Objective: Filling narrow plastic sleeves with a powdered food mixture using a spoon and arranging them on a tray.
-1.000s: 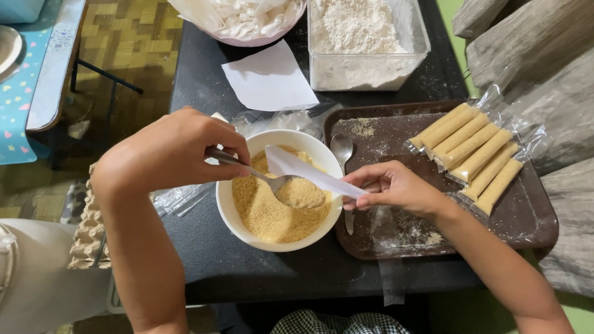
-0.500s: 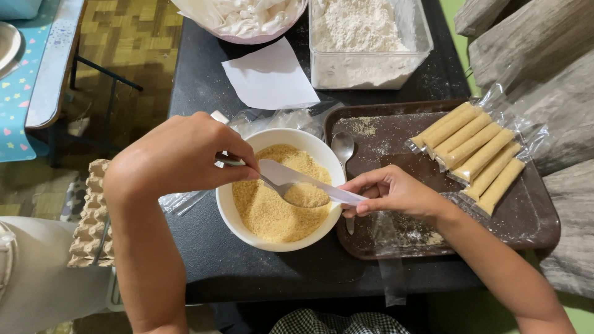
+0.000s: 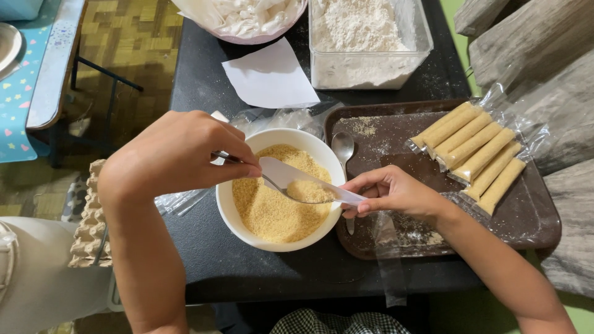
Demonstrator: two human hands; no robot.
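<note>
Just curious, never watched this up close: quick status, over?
Left hand holds spoon heaped with crumbs over white bowl. Right hand pinches narrow clear bag at spoon. Nothing blocking; filled sticks on brown tray.

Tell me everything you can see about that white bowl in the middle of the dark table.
The white bowl is round, smooth and glossy, perhaps ceramic, and stands upright on the dark table, right beside the brown tray. It is roughly half full of golden, sandy crumbs. The left hand holds a metal spoon heaped with crumbs over it, while the right hand holds a thin clear plastic sleeve slanting across its top. Crumpled clear plastic lies just behind its far rim.
</note>
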